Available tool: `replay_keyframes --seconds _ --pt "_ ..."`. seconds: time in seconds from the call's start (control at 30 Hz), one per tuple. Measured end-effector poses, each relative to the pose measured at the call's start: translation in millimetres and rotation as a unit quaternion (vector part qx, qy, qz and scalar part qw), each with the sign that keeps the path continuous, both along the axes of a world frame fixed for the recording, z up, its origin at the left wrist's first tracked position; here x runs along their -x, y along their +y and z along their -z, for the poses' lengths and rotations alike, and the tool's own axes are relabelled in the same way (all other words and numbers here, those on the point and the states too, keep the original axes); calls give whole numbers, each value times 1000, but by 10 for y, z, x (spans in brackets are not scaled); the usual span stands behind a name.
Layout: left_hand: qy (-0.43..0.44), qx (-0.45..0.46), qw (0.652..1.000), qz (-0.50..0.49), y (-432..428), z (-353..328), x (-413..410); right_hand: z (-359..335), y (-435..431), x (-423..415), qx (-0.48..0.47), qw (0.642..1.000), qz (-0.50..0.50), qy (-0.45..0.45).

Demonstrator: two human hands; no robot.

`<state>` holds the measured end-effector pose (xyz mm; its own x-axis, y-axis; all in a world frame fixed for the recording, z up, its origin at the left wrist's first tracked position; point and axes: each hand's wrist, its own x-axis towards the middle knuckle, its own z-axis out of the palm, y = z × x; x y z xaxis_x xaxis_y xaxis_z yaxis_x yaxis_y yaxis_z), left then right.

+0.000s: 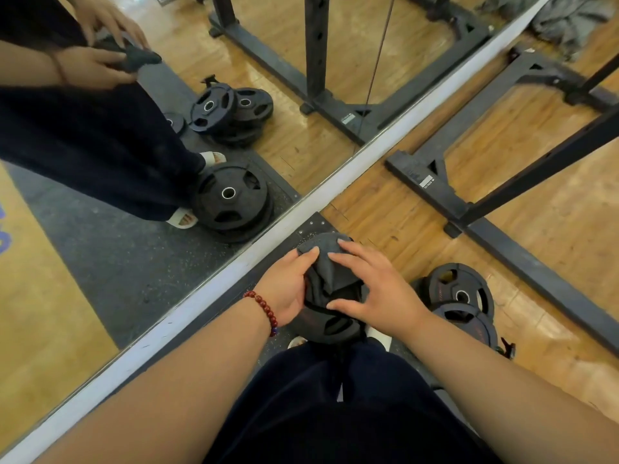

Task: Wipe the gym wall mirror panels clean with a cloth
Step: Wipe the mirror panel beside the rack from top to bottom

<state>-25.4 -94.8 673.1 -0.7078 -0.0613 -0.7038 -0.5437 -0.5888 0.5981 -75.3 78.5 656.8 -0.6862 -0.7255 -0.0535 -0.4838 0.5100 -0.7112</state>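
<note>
I look down at a dark grey cloth [330,283] bunched between both hands at waist height. My left hand [288,288], with a red bead bracelet on the wrist, grips the cloth's left side. My right hand [375,289] lies over its right side with fingers spread and the thumb under it. The wall mirror [140,256] fills the upper left, its white bottom strip [335,192] running diagonally across the view. The mirror reflects my hands, the cloth and my dark trousers.
Black weight plates [460,294] are stacked on the floor by my right foot, with their reflection in the mirror. A black steel rack base [522,259] crosses the wooden floor at right. A grey garment [569,21] lies at the top right. I stand on dark rubber matting.
</note>
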Motion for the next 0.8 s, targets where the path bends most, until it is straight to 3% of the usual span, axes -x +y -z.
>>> replay_keyframes --seconds 0.1,0.2,0.27,0.33,0.47,0.53,0.6,0.7,0.77,0.8 --pt "12 -4 999 43 -8 -9 -60 10 -76 -85 31 995 91 -5" --pt "-14 30 999 43 -23 20 -115 -128 -127 -118 99 967 218 -82" --pt "-43 57 997 27 -23 62 -129 -219 -129 -124 94 958 250 -104" --pt "-73 59 996 -6 -7 79 -127 -261 -118 -143 80 972 214 -59" --pt "-67 -45 996 -49 -5 -8 -93 -208 -138 -266 28 994 83 59" --pt "-45 -56 997 -18 3 -58 -89 -156 -138 -330 -19 999 30 39" --pt "-28 -19 999 7 26 -64 -94 -153 -144 -393 -1 1000 13 -16" --pt "-18 32 999 -5 -12 -9 -102 -226 -159 -376 130 968 192 -96" --pt "-18 17 1000 -6 -40 8 -99 -250 -157 -289 114 940 295 -125" --pt "-16 10 1000 2 -42 -10 -92 -264 -157 -250 100 924 312 -199"
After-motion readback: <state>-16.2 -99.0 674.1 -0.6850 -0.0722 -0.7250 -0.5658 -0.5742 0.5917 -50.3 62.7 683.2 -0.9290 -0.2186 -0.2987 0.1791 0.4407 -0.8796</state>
